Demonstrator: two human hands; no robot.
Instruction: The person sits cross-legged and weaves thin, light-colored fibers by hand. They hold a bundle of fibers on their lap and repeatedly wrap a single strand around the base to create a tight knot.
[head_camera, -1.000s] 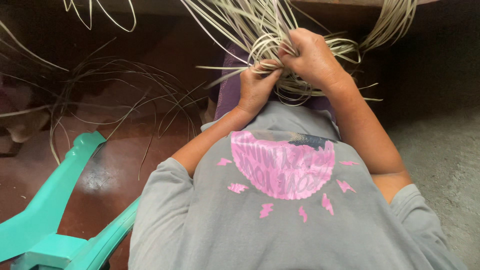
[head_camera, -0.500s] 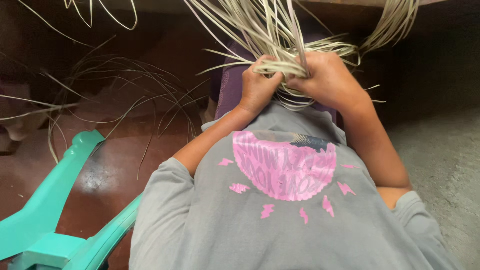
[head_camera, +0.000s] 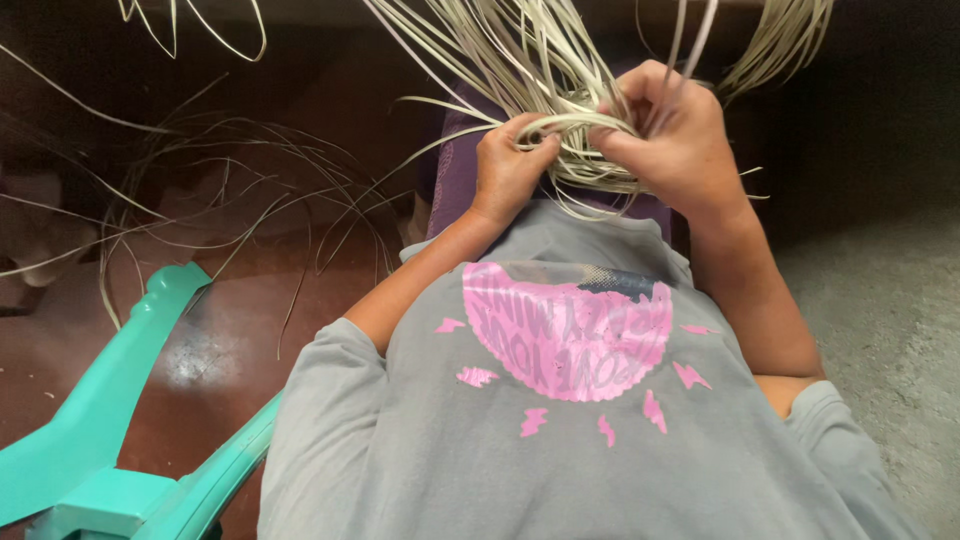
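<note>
Your left hand (head_camera: 508, 165) and right hand (head_camera: 672, 135) both pinch the pale cane strips (head_camera: 560, 130) over your lap; loosen either grip and the springy coil could flick open and unravel.

**Materials and Surface Finish: Findings**

The strips (head_camera: 560, 90) held by both hands are pale, flat plant fibre or cane, matt to faintly satin, smooth along their length and stiff enough to hold a curve. The loose strips (head_camera: 230, 190) on the ground look to be the same material, dry and dull. The T-shirt (head_camera: 560, 430) is grey knit cloth, soft and matt, with a flat pink print of slightly cracked finish. The chair frame (head_camera: 110, 400) is turquoise moulded plastic, smooth, with a mild sheen. The floor (head_camera: 200, 350) is reddish-brown, hard and polished, showing a glossy reflection patch. The ground at right (head_camera: 880, 330) is grey, rough, granular, matt, like concrete.
</note>
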